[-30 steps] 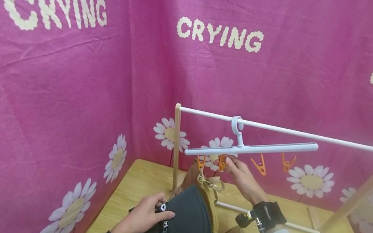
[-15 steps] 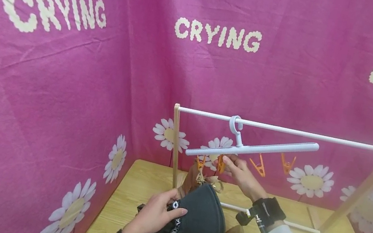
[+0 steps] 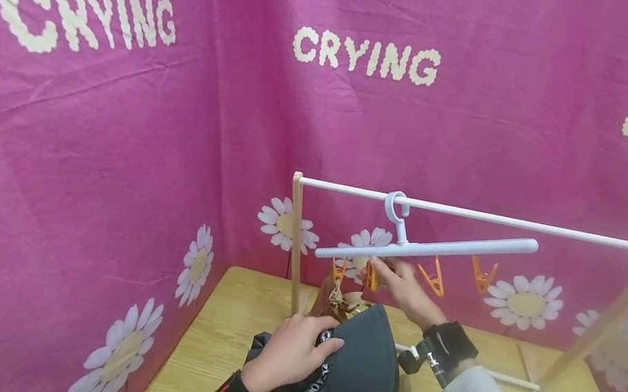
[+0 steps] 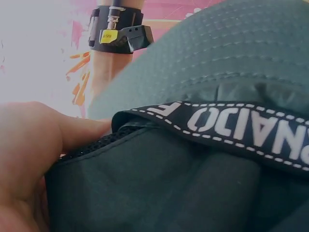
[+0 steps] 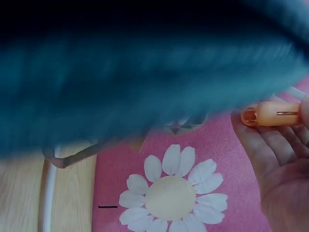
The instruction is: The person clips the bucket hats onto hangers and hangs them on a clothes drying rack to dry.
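Note:
A dark green-grey brimmed hat [image 3: 362, 387] with a black lettered strap is in my left hand [image 3: 292, 353]. In the left wrist view, the thumb grips the hat's fabric edge [image 4: 101, 150] beside the strap. Up at the light-blue hanger [image 3: 449, 249], my right hand [image 3: 410, 293] pinches an orange clip [image 3: 372, 277] below the bar. The right wrist view shows this clip [image 5: 277, 114] between thumb and fingers. From the leftmost orange clip [image 3: 338, 269] hangs a tan bow-like tie [image 3: 339, 295]; most of what hangs below is hidden behind the dark hat. The hat's blurred brim [image 5: 120, 87] fills that view's top.
The hanger tilts, left end lower, on the rack's white rod [image 3: 535, 227]. Two more orange clips, one a V-shaped clip [image 3: 433, 278], hang at its right. Wooden posts [image 3: 619, 327] stand on the wood-grain table [image 3: 244, 303]. A pink flowered cloth [image 3: 488, 136] surrounds it.
My left hand has carried the dark hat up and to the right, closer to the clips, covering more of the straw-coloured brim behind. The right hand has stayed at the same clip.

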The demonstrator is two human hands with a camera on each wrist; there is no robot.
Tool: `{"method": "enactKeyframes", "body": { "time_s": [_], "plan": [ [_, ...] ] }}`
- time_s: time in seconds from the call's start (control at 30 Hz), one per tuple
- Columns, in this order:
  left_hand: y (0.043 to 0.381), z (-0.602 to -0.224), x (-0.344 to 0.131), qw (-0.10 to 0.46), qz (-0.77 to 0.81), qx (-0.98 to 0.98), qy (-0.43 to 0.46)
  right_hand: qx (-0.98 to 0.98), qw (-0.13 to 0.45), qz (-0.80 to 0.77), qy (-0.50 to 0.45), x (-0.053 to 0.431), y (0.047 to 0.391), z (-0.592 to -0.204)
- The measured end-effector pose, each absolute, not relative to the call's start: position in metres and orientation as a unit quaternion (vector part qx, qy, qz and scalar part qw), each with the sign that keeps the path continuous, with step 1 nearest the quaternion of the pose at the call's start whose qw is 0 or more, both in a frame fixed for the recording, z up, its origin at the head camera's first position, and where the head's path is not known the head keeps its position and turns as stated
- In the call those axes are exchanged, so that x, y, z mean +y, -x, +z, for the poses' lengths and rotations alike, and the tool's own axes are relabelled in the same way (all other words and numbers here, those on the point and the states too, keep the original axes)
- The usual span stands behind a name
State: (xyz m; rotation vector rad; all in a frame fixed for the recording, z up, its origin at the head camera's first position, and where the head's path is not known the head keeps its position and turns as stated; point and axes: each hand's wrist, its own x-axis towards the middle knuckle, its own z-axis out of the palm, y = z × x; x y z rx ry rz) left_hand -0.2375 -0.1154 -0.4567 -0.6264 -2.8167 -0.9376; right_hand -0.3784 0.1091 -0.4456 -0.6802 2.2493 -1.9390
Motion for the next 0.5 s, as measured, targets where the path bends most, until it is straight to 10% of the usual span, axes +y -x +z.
{"method": "enactKeyframes", "body": {
  "time_s": [0.5],
  "plan": [
    [0.265, -0.448, -0.085, 0.062, -0.261, -0.941, 0.205, 0.754, 0.018, -0.623, 0.205, 0.112, 0.38, -0.447]
  ]
}}
